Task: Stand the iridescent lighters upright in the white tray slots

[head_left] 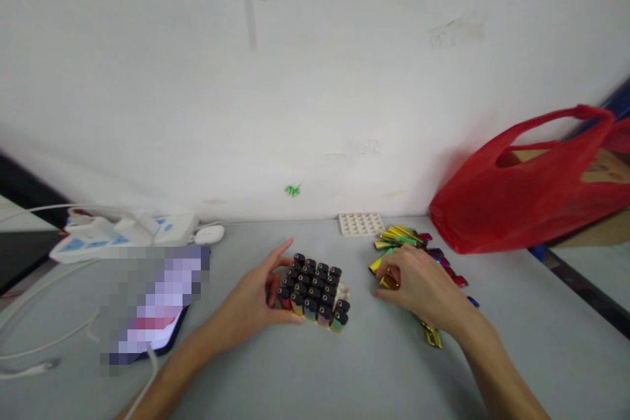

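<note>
A filled block of small black-topped, coloured pieces, which look like lighters [310, 289], stands upright in a white holder [344, 291]. A gap at its right side shows the bare white holder. My left hand [251, 298] wraps around the left side of this block, thumb at the front and one finger raised behind. Over on the right, my right hand [423, 282] has its fingers curled at a loose pile of shiny metallic lighters [401, 234] in gold, green, red and blue. Between thumb and fingers is a gold lighter [390, 279], partly hidden.
An empty white slotted holder [361, 224] lies against the wall. At the right stands a red plastic bag [522, 184]. On the left are a phone [162, 308] with a blurred screen, a white power strip [123, 236], a small white case [209, 234] and loose cables.
</note>
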Motion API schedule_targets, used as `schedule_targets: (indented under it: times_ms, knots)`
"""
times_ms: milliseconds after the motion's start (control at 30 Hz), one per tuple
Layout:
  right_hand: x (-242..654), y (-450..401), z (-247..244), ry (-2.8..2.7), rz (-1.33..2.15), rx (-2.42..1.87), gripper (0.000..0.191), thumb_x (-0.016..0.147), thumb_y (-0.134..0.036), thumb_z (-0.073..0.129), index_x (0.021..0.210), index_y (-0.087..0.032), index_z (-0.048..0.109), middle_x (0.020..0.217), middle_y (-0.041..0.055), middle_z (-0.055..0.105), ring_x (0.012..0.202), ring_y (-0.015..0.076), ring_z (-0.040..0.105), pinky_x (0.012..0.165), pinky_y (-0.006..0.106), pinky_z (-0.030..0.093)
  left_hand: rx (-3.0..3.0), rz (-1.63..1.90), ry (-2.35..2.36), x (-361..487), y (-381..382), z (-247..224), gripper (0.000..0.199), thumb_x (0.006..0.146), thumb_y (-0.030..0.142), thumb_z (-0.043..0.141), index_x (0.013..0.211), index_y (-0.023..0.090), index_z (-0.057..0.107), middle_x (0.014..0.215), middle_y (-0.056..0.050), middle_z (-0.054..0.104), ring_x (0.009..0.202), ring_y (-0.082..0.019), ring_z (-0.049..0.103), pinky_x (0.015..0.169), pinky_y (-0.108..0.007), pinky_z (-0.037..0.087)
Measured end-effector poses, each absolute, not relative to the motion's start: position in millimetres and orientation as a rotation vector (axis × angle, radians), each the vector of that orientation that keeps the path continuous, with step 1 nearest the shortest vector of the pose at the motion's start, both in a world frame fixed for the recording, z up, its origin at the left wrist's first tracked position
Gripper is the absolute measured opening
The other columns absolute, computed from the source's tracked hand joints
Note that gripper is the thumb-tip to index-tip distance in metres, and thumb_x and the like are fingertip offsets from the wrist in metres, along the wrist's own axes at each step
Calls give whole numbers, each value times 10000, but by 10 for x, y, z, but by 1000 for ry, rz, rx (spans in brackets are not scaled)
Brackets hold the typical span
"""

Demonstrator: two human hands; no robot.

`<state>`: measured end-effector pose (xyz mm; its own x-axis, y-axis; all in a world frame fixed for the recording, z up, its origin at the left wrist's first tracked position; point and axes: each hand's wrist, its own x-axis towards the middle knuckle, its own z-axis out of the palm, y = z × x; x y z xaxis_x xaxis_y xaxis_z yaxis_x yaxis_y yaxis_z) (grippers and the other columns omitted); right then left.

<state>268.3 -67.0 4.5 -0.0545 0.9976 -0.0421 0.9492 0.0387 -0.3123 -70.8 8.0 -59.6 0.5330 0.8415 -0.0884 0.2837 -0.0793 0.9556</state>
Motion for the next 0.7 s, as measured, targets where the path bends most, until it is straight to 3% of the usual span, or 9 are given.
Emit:
schedule_targets:
  times_ms: [367, 533, 700]
  knots:
    - [2657, -653, -66, -1847, 617, -1829, 342, 1005, -470, 757, 830, -233, 584, 750, -10, 653, 700, 202, 594, 627, 305, 342, 1666, 613, 941, -715, 94, -600, 1362, 665, 263, 1064, 1753, 386, 255, 1505, -161, 612, 1062, -303, 751, 753, -330, 641]
    - [2570, -654, -70, -1906, 645, -1801, 235, 1004, -419, 774, 916, -222, 679, 768, -13, 673, 715, 202, 608, 648, 306, 359, 1655, 602, 967, -702, 82, -571, 1353, 661, 270, 1058, 1751, 369, 263, 1504, -157, 613, 1085, -309, 742, 762, -334, 634]
    - [2603, -629, -78, -1923, 553, -1778, 94, 1041, -293, 695, 996, -215, 721, 879, 24, 706, 867, 238, 653, 767, 344, 443, 1687, 604, 970, -710, 86, -592, 1349, 670, 283, 1061, 1751, 370, 258, 1492, -146, 626, 1068, -295, 744, 751, -318, 621]
